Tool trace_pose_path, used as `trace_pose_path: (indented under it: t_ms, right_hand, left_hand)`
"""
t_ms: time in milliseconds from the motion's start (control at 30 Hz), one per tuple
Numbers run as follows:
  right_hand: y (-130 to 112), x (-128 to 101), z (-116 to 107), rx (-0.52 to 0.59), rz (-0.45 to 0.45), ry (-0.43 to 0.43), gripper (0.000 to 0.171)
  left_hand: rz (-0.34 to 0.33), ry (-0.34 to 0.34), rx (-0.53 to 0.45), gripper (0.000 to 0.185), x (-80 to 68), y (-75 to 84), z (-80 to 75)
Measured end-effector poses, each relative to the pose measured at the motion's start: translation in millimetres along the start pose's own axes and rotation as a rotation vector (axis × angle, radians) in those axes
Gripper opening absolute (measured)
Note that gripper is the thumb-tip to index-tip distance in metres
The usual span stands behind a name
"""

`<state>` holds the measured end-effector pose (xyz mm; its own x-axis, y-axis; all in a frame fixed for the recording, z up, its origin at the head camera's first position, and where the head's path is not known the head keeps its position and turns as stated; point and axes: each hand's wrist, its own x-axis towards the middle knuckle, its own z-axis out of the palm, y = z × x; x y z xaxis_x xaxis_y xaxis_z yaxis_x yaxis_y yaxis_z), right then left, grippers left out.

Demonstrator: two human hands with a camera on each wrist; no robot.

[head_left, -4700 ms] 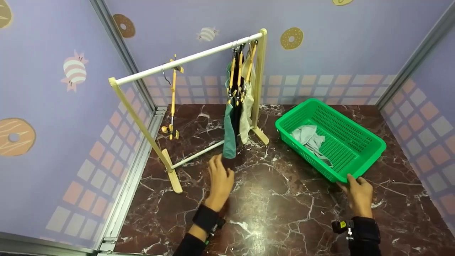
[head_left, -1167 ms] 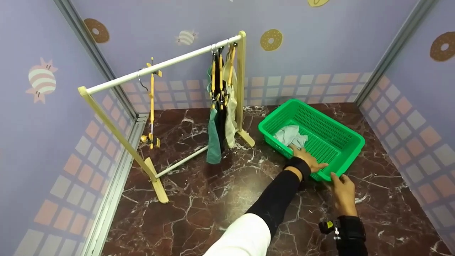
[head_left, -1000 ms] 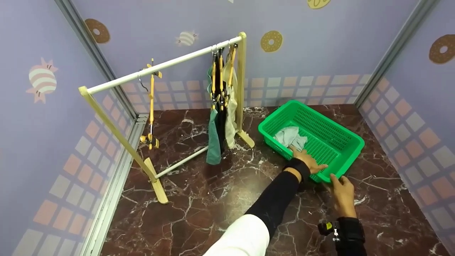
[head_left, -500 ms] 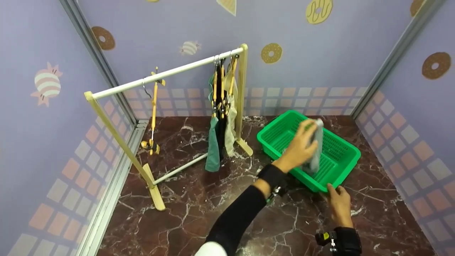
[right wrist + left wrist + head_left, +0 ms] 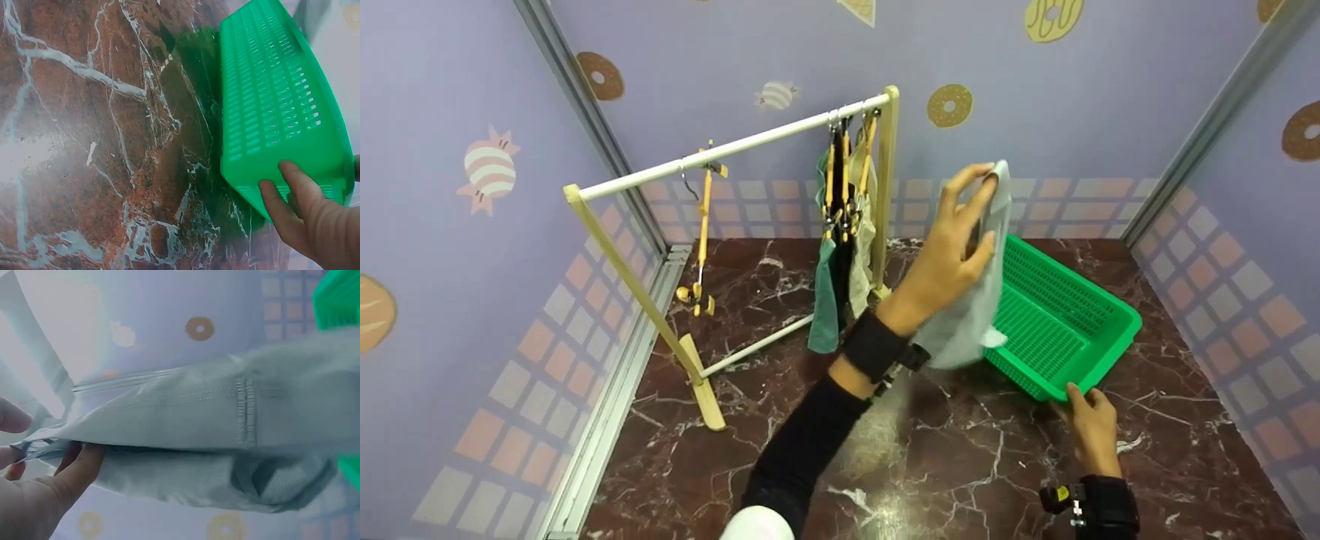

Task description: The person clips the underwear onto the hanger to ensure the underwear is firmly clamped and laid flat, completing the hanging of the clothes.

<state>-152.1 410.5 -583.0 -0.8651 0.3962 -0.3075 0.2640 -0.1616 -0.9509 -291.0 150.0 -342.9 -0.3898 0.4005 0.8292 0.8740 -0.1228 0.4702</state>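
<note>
My left hand [image 5: 949, 255] pinches a light grey garment [image 5: 964, 334] by its upper edge and holds it up in front of the basket's left side. In the left wrist view, stitched seams run along the grey cloth and a hem opening shows at its lower end; fingers reach inside its top edge. The green plastic basket [image 5: 1126, 324] stands on the floor at the right, partly covered by the cloth. My right hand [image 5: 1093, 426] grips its near corner, thumb at the rim and fingers [image 5: 275, 197] against the outer wall.
A wooden rack with a white bar [image 5: 750, 141] stands at the left. Teal [image 5: 825, 300], black [image 5: 844, 274] and cream [image 5: 860, 281] garments hang at its right end. A bare clip hanger [image 5: 705, 225] hangs nearer the left end. Patterned walls enclose the dark marbled floor [image 5: 952, 465].
My left hand went from beside the rack into the basket, took hold of the grey garment and lifted it up and out to the left. My right hand stays on the basket corner.
</note>
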Motion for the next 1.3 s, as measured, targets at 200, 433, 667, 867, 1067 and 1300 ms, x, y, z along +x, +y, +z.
trace_pose_path:
  t_ms: [200, 433, 667, 867, 1067, 1300]
  right_hand:
    - [-4.5, -2.0, -3.2, -0.053, 0.008, 0.020, 0.077]
    - [-3.8, -2.2, -1.7, -0.098, -0.029, 0.074, 0.058]
    - [-2.2, -4.3, -8.8, -0.179, -0.022, 0.035, 0.070]
    - [-5.8, -4.4, -9.4, -0.259, -0.040, 0.089, 0.034]
    - [-2.9, -3.0, -13.0, -0.237, -0.040, 0.076, 0.040]
    - [-14.1, -7.3, -6.2, -0.337, -0.097, 0.267, 0.063]
  left_hand:
    - [0.075, -0.053, 0.135, 0.065, -5.9, 15.4, -32.0]
    - [0.173, 0.017, 0.364, 0.046, -21.8, 21.4, -68.0]
    - [0.113, -0.006, 0.473, 0.072, -55.0, 16.8, -86.0]
    - [-0.141, -0.191, 0.582, 0.082, -90.1, -2.1, -84.5]
    - [-0.482, -0.320, 0.562, 0.072, -129.4, -31.8, -85.6]
    - [-0.753, -0.372, 0.551, 0.057, -151.6, -52.1, -84.5]
